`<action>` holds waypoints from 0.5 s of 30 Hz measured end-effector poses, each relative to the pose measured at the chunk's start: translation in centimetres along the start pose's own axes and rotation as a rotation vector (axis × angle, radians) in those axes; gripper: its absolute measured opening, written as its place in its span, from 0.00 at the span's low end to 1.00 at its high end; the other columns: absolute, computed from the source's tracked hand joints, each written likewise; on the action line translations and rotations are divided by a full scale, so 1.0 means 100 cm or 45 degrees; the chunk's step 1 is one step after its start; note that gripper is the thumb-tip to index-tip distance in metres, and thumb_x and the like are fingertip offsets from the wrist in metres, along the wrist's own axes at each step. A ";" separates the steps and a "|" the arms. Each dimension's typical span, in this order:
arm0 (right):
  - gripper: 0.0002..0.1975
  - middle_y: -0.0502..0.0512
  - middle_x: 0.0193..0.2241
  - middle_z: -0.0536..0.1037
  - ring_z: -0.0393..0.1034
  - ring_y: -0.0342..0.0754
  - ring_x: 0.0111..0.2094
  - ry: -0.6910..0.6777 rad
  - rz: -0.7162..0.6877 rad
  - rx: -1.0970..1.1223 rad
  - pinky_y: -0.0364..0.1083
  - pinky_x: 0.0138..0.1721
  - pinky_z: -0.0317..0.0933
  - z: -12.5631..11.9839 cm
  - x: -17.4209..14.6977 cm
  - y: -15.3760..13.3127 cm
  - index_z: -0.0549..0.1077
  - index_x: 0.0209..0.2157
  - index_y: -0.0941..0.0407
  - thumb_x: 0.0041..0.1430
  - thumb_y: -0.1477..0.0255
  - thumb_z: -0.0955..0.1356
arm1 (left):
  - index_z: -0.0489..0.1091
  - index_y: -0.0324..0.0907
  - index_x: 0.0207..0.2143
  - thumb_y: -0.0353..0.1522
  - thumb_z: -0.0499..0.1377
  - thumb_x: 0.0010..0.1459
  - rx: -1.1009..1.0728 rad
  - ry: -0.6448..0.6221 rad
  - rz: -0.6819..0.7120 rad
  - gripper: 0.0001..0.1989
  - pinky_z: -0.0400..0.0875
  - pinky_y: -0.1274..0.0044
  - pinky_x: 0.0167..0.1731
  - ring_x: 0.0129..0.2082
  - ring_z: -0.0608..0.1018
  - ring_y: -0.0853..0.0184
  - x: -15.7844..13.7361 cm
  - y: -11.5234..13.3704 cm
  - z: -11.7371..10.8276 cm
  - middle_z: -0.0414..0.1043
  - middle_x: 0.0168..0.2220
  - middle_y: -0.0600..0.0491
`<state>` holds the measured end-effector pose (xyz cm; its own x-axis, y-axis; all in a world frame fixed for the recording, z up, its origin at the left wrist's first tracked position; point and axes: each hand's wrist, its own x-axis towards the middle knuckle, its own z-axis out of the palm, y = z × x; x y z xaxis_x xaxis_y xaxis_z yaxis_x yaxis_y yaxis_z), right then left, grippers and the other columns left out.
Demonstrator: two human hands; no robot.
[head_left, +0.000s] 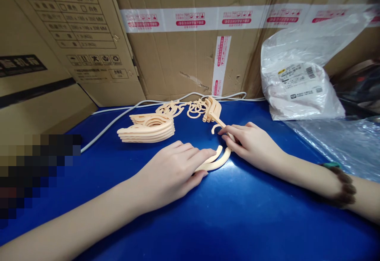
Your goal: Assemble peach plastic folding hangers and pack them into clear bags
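Note:
A cream plastic clothes hanger (pixel 222 160), apparently a folding one, lies low over the blue table between my hands. My left hand (pixel 175 170) pinches its curved arm between thumb and fingers. At its other end, my right hand (pixel 251 144) closes on a straight arm, and a small hook (pixel 215 129) sticks out left of the fingertips. Part of the hanger is hidden under the fingers. Beyond my left hand sits a neat stack of curved hanger pieces (pixel 148 134). Farther back are a heap of loose hooks (pixel 170 108) and a cluster of angled pieces (pixel 212 108).
A white cable (pixel 111 124) runs along the back of the blue table (pixel 222 221). Cardboard boxes (pixel 172 59) wall in the back and left. At the right stand a white plastic parcel bag (pixel 303 91) and clear plastic film (pixel 341 142). The left edge is blurred out.

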<state>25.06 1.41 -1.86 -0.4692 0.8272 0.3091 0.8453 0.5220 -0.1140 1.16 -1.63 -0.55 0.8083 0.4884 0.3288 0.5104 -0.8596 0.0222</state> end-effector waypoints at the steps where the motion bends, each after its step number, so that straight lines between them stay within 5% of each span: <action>1: 0.13 0.53 0.35 0.80 0.71 0.46 0.29 -0.002 0.002 -0.001 0.49 0.40 0.54 0.000 0.000 0.000 0.72 0.43 0.56 0.67 0.70 0.58 | 0.63 0.40 0.52 0.30 0.54 0.66 -0.001 0.000 0.001 0.13 0.63 0.73 0.36 0.37 0.75 0.63 0.000 0.000 0.000 0.76 0.40 0.52; 15: 0.13 0.52 0.33 0.79 0.70 0.46 0.29 -0.023 0.006 0.018 0.49 0.40 0.54 -0.001 0.000 0.000 0.72 0.43 0.56 0.67 0.70 0.58 | 0.63 0.41 0.52 0.28 0.53 0.66 -0.002 0.030 0.044 0.13 0.64 0.72 0.38 0.38 0.76 0.64 0.000 -0.001 0.002 0.76 0.42 0.53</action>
<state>25.06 1.41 -1.77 -0.4699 0.8333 0.2913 0.8438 0.5209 -0.1291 1.18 -1.55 -0.75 0.8183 0.4547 0.3516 0.4817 -0.8763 0.0121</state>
